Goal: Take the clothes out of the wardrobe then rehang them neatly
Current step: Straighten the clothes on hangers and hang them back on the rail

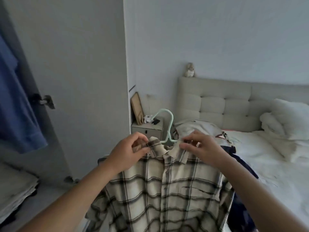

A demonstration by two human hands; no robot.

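A bed (260, 148) with white bedding fills the right side, backed by a pale tufted headboard (217, 104). White pillows (287, 119) are piled at its head on the far right. A heap of light-coloured clothes (197, 128) lies on the mattress near the headboard, with dark garments (240, 158) just beside it toward the bed's near edge. A small stuffed toy (189, 70) sits upright on top of the headboard. Beside the bed stands a nightstand (147, 129); a wooden frame (137, 108) leans on it against the wall, next to small white items (147, 118) and a dark object (155, 121), too small to identify.
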